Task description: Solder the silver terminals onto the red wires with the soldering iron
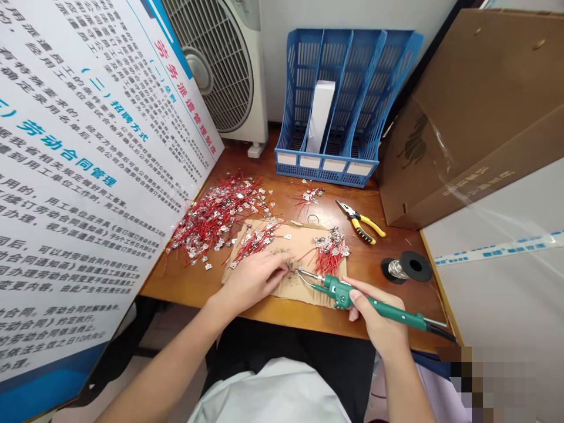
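My right hand [374, 308] is wrapped round a green soldering gun [339, 292]. Its metal tip and a thin curved solder feed point left, close to the fingertips of my left hand [259, 273]. The left fingers are pinched together low over a scorched spot on a cardboard sheet [293, 292]; whatever they hold is too small and covered to make out. On the cardboard, left of the tip, lie red wires with small metal tabs [258, 241]. A bundle of similar red wires [331, 249] lies on the right side, their metal ends pointing away from me.
A large heap of red wires with tabs [215, 214] spreads at left, a smaller cluster [311, 195] behind. Yellow-black pliers [363, 222] and a solder spool [406, 268] lie at right. A blue file rack [326, 164], carton [467, 117], fan unit [220, 64] and printed board [110, 147] surround the table.
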Demonstrator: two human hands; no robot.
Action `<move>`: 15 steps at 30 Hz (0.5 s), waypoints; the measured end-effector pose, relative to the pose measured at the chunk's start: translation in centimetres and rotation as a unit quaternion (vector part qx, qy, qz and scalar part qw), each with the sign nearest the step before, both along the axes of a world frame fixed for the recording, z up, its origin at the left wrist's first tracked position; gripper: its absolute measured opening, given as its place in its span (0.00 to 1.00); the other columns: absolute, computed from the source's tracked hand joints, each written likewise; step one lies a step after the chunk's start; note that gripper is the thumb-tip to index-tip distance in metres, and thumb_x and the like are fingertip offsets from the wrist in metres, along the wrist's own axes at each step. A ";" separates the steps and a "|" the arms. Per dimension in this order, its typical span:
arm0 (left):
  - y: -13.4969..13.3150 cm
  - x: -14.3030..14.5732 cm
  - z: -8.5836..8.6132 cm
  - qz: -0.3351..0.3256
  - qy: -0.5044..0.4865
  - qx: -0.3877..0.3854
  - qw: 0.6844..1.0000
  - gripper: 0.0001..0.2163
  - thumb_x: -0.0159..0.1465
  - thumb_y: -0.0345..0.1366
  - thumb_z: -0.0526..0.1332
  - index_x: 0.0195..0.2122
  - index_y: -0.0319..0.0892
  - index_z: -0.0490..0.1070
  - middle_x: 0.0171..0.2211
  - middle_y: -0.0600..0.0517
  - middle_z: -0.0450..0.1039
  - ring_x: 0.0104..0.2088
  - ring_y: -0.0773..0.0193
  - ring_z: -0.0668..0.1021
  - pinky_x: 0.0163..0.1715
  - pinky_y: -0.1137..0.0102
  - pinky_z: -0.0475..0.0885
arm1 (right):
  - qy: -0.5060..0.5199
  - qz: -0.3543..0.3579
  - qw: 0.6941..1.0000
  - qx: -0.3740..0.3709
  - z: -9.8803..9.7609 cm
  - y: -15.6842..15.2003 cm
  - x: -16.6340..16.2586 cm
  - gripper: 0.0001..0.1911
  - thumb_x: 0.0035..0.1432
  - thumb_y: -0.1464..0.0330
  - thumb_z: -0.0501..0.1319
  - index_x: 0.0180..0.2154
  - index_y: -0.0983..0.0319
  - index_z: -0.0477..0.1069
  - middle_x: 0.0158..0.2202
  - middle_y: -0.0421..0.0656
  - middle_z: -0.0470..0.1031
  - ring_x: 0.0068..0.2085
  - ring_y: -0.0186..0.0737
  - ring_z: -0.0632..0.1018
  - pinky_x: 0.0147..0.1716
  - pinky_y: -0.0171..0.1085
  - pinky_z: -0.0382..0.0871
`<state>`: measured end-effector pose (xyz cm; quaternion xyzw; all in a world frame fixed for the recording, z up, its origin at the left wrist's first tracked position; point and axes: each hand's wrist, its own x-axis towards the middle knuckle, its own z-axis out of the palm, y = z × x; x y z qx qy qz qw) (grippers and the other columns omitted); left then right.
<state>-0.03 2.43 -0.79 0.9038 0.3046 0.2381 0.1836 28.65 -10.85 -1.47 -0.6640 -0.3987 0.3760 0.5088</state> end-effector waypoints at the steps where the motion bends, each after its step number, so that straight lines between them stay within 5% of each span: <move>1: 0.0 0.0 0.0 -0.001 -0.001 0.003 1.000 0.15 0.81 0.31 0.62 0.66 0.44 0.76 0.44 0.49 0.89 0.46 0.55 0.89 0.51 0.62 0.84 | 0.000 0.000 1.000 0.000 0.0 0.0 0.0 0.17 0.67 0.58 0.70 0.49 0.58 0.93 0.20 0.38 0.77 0.25 0.44 0.81 0.34 0.41 0.79; 15: -0.2 0.2 0.1 0.014 0.025 -0.006 1.000 0.16 0.81 0.32 0.62 0.67 0.45 0.76 0.44 0.50 0.89 0.46 0.55 0.89 0.51 0.62 0.84 | 0.005 0.006 1.000 0.004 -0.1 0.0 0.1 0.16 0.68 0.59 0.70 0.50 0.59 0.92 0.20 0.38 0.77 0.26 0.45 0.81 0.34 0.42 0.79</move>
